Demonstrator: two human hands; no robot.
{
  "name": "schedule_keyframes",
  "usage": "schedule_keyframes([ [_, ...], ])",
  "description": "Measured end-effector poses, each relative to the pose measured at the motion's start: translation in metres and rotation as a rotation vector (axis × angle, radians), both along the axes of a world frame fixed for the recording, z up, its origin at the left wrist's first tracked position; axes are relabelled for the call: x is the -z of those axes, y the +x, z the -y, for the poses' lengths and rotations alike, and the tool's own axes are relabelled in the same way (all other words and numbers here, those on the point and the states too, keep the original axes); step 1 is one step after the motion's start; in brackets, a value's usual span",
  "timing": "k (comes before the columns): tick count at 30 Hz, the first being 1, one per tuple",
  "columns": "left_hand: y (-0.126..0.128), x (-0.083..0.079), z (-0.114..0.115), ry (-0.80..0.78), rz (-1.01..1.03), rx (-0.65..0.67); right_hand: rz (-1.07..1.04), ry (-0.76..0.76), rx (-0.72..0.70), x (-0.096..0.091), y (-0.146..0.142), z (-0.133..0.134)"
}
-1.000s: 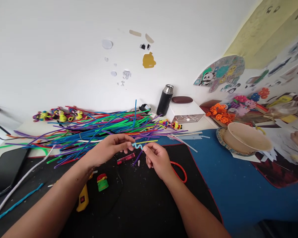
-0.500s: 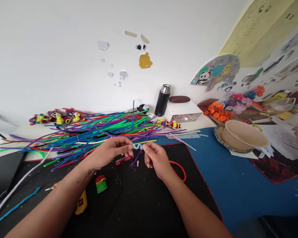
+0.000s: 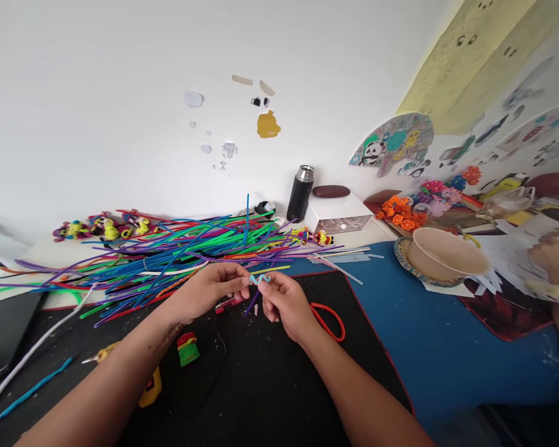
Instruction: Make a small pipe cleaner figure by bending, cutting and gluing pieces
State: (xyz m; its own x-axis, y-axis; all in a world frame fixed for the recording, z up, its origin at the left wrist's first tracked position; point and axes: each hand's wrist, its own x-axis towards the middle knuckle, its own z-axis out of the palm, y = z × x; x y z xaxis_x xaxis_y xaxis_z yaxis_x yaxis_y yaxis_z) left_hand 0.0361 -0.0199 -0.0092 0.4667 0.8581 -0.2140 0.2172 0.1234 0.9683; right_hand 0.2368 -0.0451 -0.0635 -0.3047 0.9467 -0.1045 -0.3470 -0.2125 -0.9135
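Observation:
Between my two hands is a short light-blue pipe cleaner (image 3: 259, 279), bent into a wavy zigzag. My left hand (image 3: 223, 282) pinches its left end between thumb and fingers. The fingers of my right hand (image 3: 284, 300) are closed on its right part. Both hands hover over the black mat (image 3: 270, 385). Below and left of them stands a small green, red and yellow pipe-cleaner piece (image 3: 187, 349). A red loop (image 3: 328, 323) lies beside my right wrist. Partly behind my left forearm is a yellow tool (image 3: 151, 390).
A large heap of coloured pipe cleaners (image 3: 168, 248) lies along the wall. Finished-looking small dolls (image 3: 107, 228) sit at its left. A black thermos (image 3: 300, 194) and a white box (image 3: 340, 214) stand behind. At right are a beige bowl (image 3: 447, 257) and another person's hand (image 3: 552, 257) over papers.
My right fingers have shifted slightly left along the wavy pipe cleaner, so its right end now shows above them. The camera view has tilted and turned slightly. The other person's hand shows more.

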Motion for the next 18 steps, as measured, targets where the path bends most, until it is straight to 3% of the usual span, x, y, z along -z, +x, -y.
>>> schedule_keyframes([
  [11,0.013,0.000,0.008,-0.163,0.050,-0.109,0.039,0.006,0.064,-0.002,-0.001,-0.001],
  [18,0.019,0.005,0.011,-0.175,0.059,-0.158,0.037,-0.006,0.103,0.000,-0.003,0.000],
])
